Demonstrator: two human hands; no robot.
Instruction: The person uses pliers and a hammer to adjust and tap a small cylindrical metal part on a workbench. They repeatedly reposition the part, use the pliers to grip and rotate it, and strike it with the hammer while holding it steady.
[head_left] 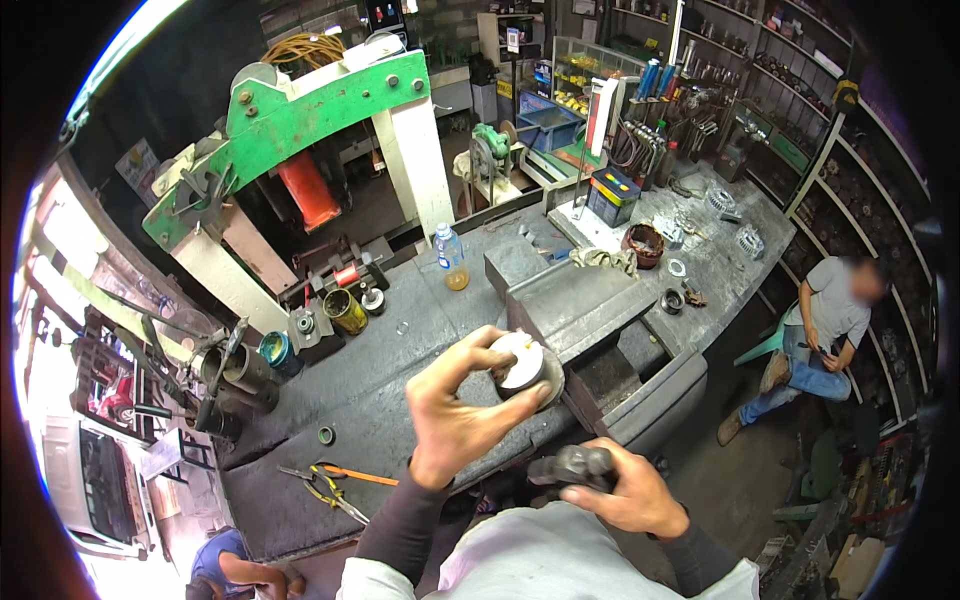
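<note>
My left hand reaches over the bench beside the vise, its thumb and fingers closed around a round, dark-sided tub with a white top. A greyish round edge shows just behind the tub; I cannot tell what it belongs to. Lower and to the right, my right hand grips a lumpy black metal part in front of my body. The large bench vise stands just beyond both hands. Pliers with yellow handles and an orange stick-like tool lie on the bench to the left.
A plastic bottle stands on the dark bench. Behind it rises a green and white press frame. A battery and metal housings occupy the right-hand table. One person sits at right; another is at lower left.
</note>
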